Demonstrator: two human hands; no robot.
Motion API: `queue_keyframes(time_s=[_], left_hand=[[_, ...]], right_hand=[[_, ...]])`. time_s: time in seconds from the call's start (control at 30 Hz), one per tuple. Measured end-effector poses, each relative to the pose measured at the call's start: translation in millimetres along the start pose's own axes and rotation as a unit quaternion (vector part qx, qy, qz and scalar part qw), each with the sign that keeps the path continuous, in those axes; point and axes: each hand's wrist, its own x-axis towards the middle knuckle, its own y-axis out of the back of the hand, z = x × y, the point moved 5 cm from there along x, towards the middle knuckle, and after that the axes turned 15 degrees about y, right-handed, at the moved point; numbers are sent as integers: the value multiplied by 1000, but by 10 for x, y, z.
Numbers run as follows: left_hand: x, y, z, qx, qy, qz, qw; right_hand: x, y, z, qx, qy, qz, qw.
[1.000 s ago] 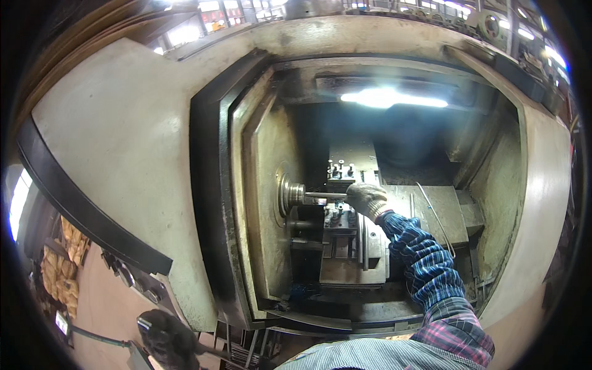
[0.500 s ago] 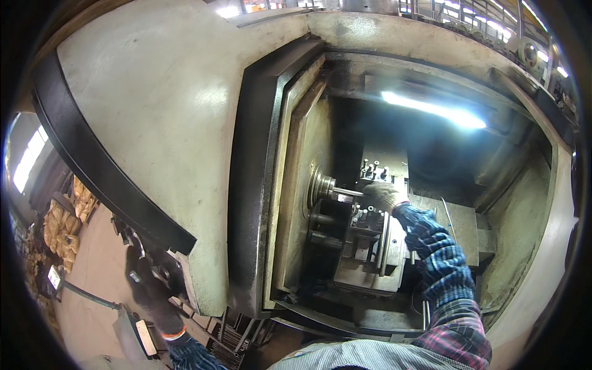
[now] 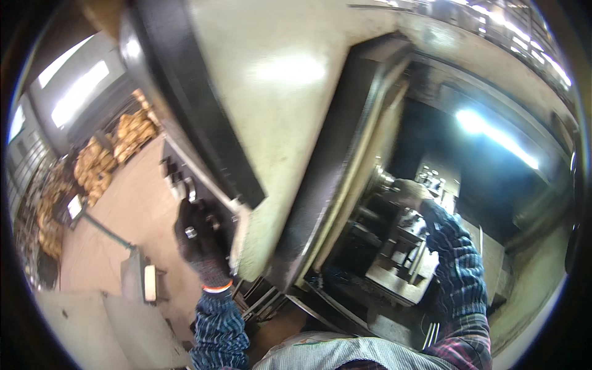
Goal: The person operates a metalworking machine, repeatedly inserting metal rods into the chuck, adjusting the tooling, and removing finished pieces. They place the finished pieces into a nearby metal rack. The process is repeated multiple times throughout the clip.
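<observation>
My right hand [image 3: 412, 192], in a pale glove, reaches into the lathe's work area beside the round chuck [image 3: 381, 179]. Its fingers are closed around a metal rod at the chuck, and the hand hides most of that rod. Tool holders with upright bolts [image 3: 433, 179] stand on the slide close by. My left hand [image 3: 200, 237], in a dark glove with an orange cuff edge, is raised at the machine's outer side. Its fingers are by a shiny metal lever [image 3: 190, 188]; blur and the dark glove hide whether they grip it.
A bright lamp tube [image 3: 496, 137] lights the enclosure. The dark-edged door frame [image 3: 345, 160] stands between my arms. Thin rods [image 3: 431, 335] lie near my body. Beyond the left side are a grey stand [image 3: 132, 277] and stacked tan sacks [image 3: 135, 132].
The view has swung left, so the machine appears farther right. My right hand is closer to the chuck, and the rod length seen earlier is covered. My left hand sits higher beside the lever.
</observation>
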Motion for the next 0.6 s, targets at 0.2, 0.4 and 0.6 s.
queue_keyframes(time_s=[0.2, 0.4, 0.6], left_hand=[[108, 0, 118, 58, 29, -37, 997], [-309, 79, 222, 85, -148, -69, 983], [-421, 70, 407, 328, -160, -77, 928]], right_hand=[[-29, -58, 154, -20, 27, 47, 998], [-195, -122, 109, -68, -22, 27, 997], [-500, -262, -157, -81, 76, 65, 992]])
